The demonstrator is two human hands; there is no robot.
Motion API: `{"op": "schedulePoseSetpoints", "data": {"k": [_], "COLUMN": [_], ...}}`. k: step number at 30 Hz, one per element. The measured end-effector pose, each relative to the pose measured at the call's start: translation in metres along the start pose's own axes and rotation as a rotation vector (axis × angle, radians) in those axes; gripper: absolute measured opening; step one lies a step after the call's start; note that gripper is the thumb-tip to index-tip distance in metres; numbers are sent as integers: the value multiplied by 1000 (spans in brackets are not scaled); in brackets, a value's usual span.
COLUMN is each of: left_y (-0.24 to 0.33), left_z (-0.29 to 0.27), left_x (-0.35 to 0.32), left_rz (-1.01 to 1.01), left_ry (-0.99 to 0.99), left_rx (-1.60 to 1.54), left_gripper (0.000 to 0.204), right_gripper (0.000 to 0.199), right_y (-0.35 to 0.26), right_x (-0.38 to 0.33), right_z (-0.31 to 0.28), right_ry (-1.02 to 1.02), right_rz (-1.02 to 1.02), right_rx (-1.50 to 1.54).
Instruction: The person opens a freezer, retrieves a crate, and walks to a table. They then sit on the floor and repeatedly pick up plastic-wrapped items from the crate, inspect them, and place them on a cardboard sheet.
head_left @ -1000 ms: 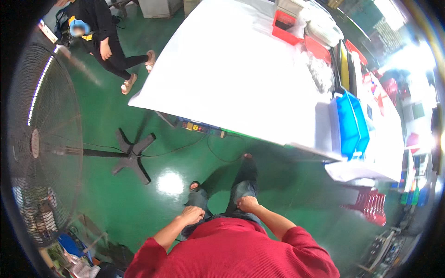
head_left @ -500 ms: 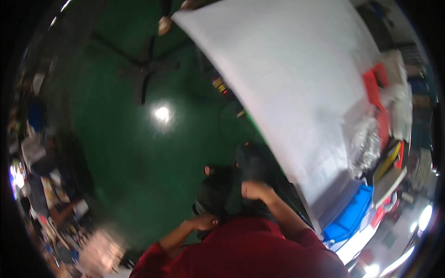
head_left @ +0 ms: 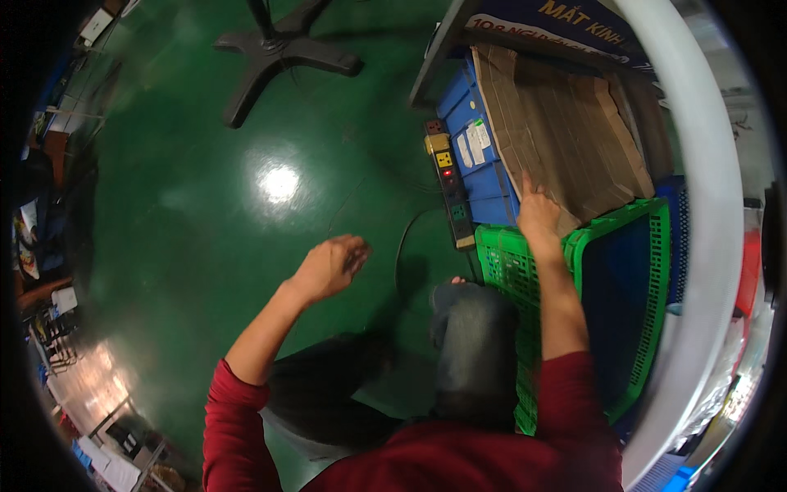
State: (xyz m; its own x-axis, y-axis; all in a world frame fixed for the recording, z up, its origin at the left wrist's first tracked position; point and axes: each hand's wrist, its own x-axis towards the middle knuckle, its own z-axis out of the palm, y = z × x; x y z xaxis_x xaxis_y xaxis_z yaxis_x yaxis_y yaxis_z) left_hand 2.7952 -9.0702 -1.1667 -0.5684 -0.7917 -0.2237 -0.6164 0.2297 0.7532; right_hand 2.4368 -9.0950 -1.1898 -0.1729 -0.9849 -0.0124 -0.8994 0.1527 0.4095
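My right hand (head_left: 537, 211) reaches under the white table (head_left: 721, 205) and rests with its fingers on a stack of flattened brown cardboard (head_left: 566, 131). The cardboard lies on a blue crate (head_left: 475, 139). Just below my right wrist stands a green plastic basket (head_left: 607, 271) with a blue inside. My left hand (head_left: 332, 264) hangs in the air over the green floor (head_left: 205, 246), fingers loosely curled, holding nothing. My knee in grey trousers (head_left: 471, 328) is bent beside the basket.
A power strip (head_left: 447, 184) with a lit switch lies on the floor next to the blue crate, its cable curving toward my leg. The black star-shaped base of a stand (head_left: 275, 53) sits at the top. Clutter lines the left rim.
My view has dropped from above the table to beneath it. My hands have left my lap: the right has stretched out to the cardboard, the left has lifted over the floor.
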Motion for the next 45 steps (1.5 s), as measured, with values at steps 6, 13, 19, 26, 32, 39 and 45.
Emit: {"op": "schedulePoseSetpoints", "data": {"k": [6,13,19,26,32,39,45], "left_y": [0,47,1,-173,-334,-432,-416], "left_z": [18,4,41,-28,-29,14,36], "left_x": [67,76,97,11,-157,-256,-246], "left_rz": [317,49,57,61,-316,-662,-699], "left_ry": [149,9,373,645,722,678,698], "left_rx": [-39,-903,-1513,-883,-1211,-840,122], "left_gripper": [15,62,49,46,47,61,70], "right_gripper": [15,13,41,36,23,19,20], "right_y": [31,-9,-138,-189,-165,-78,32], "right_x": [15,-72,-160,-202,-156,-80,32], "right_z": [-100,-194,-176,-202,-176,-124,-87], "right_ry": [333,294,301,192,312,304,-25], "right_rz": [10,-187,-584,-1382,-1067,-696,-203], "right_rx": [-125,-323,-97,767,450,340,85]}}
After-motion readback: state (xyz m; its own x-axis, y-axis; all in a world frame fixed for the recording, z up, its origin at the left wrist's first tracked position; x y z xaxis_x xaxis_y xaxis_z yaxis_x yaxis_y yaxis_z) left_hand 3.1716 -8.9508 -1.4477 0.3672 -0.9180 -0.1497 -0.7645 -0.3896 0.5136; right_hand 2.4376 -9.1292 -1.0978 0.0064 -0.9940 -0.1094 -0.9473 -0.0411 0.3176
